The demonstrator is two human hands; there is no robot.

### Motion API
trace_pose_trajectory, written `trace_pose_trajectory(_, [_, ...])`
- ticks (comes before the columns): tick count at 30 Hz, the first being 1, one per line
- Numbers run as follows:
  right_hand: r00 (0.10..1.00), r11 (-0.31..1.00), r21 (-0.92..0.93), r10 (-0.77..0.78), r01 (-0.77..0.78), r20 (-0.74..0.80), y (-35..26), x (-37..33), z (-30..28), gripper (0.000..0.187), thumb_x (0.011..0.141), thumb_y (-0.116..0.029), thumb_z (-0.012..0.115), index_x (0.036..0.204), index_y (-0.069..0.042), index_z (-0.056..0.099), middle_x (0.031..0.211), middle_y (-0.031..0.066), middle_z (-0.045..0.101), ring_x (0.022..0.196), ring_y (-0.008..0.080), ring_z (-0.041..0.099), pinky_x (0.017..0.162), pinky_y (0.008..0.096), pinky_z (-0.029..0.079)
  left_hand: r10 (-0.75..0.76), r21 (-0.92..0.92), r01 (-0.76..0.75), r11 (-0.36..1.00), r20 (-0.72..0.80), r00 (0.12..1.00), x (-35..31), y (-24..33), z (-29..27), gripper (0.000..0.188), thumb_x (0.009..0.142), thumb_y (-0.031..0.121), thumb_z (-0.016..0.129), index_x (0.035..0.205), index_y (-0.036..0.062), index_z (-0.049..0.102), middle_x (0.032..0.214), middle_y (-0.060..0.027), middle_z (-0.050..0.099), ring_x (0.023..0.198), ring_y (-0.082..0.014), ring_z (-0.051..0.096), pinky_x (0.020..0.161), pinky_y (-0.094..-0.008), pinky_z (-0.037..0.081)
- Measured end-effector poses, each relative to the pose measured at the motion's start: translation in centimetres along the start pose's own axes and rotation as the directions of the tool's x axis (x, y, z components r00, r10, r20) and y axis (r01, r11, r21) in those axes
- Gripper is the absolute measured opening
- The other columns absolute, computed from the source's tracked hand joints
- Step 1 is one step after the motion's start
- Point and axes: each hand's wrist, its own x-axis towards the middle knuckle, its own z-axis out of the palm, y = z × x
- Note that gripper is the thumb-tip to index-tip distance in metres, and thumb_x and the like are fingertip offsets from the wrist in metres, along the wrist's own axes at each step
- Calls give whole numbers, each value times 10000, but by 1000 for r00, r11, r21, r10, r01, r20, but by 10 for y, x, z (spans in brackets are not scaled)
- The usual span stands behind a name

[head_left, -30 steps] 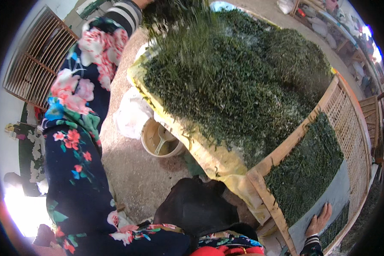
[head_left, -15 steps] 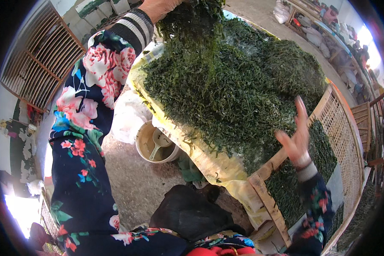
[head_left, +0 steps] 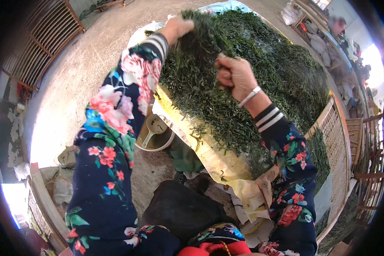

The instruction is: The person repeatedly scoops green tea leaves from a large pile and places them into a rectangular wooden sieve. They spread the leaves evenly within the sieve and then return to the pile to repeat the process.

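A broad heap of dark green, stringy, seaweed-like strands (head_left: 269,59) lies on a yellowish sheet (head_left: 217,158). At the heap's far left my left hand (head_left: 179,29) is closed on a clump of these strands (head_left: 205,36), slightly blurred by motion. My right hand (head_left: 238,79), with a pale bangle at the wrist, is curled closed just right of that clump. Its fingers touch dark green strands, though what lies inside the fist is mostly hidden.
Below the sheet's left edge stands a bucket (head_left: 160,147) holding a white ladle (head_left: 151,128). A woven rack (head_left: 335,141) with more green strands borders the right. Slatted racks (head_left: 42,38) stand far left. Another person and sacks (head_left: 320,45) are at the far right.
My right hand has come from the heap's near right edge up beside the clump, and its spread fingers have closed. My left hand has lowered the hanging clump toward the heap.
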Motion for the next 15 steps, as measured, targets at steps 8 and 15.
trace_pose_trajectory(8, [896, 835, -362, -444, 414, -1, -75, -5, -21, 320, 984, -309, 672, 837, -29, 624, 561, -16, 436, 465, 108, 382, 491, 276, 276, 79, 301, -99, 948, 78, 994, -90, -80, 37, 1427, 509, 502, 940, 1656, 185, 154, 1689, -286, 17, 1561, -464, 37, 1103, -823, 155])
trace_pose_trajectory(15, [706, 606, -630, -697, 486, -126, -118, 0, -44, 288, 993, -255, 655, 873, 6, 638, 517, 0, 446, 417, 136, 410, 511, 336, 477, 149, 510, -278, 814, 279, 949, -132, -57, 90, 1592, 367, 702, 937, 1660, 325, 88, 1701, -228, -127, 1546, -525, -57, 1004, -905, 154])
